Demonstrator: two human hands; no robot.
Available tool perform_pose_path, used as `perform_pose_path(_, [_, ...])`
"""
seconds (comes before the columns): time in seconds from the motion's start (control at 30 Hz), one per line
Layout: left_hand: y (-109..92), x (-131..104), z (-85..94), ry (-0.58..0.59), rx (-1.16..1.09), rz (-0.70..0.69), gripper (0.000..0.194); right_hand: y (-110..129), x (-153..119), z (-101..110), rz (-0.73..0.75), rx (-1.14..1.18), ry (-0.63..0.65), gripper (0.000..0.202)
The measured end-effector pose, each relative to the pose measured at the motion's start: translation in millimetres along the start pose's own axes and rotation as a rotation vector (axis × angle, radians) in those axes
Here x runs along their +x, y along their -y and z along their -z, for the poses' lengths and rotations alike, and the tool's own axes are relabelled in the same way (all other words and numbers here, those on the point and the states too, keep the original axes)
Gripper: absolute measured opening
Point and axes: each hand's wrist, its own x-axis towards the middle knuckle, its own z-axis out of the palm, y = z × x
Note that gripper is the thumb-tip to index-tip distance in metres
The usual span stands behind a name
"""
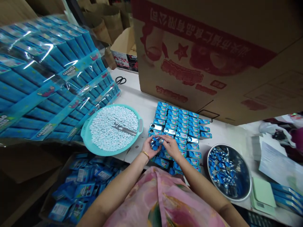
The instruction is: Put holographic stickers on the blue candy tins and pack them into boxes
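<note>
My left hand (151,148) is cupped around several small round blue-and-silver caps (155,144). Between the fingertips of my right hand (170,146), a single cap (161,141) is pinched right beside the left palm. Both hands are over rows of small blue tins (183,121) standing close together on the white table. A few tins near my hands show bare silver tops, others a blue printed face. To the right, a steel bowl (248,179) holds many more loose caps (221,164). My forearms hide part of the nearest tins.
A turquoise basin (88,143) of small white candies (111,126) with a metal scoop (125,129) stands left. Wrapped blue boxes (78,72) are stacked beyond it. Scissors (120,80) lie behind; a large carton (201,63) borders the tins. A green scale (262,192) sits right.
</note>
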Motion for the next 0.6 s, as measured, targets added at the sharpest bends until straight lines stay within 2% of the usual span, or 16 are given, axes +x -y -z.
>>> perform_pose_path(0.13, [-6, -3, 4.8, -0.007, 0.011, -0.01, 0.017, -4, 6, -1, -0.313, 0.389, -0.016, 0.021])
perform_pose_path(0.2, [-12, -8, 10.0, -0.03, 0.017, -0.021, 0.018, -8, 11, -3, -0.379, 0.513, -0.003, 0.021])
perform_pose_path(0.27, [-18, -15, 17.8, -0.042, 0.03, -0.03, 0.02, -11, 22, -5, -0.399, 0.477, 0.006, 0.022])
perform_pose_path(0.33, [-23, -25, 26.8, -0.049, 0.035, -0.05, 0.022, -13, 39, -7, -0.367, 0.247, 0.033, 0.02])
perform_pose_path(0.43, [-28, -40, 37.6, -0.096, 0.023, -0.098, 0.023, -10, 74, -13, -0.216, -0.332, 0.11, 0.021])
perform_pose_path(0.5, [-30, -50, 41.6, -0.133, 0.008, -0.126, 0.023, -8, 96, -20, -0.149, -0.626, 0.147, 0.018])
perform_pose_path(0.6, [-34, -62, 44.9, -0.161, -0.017, -0.155, 0.021, -8, 123, -31, -0.166, -0.775, 0.163, 0.017])
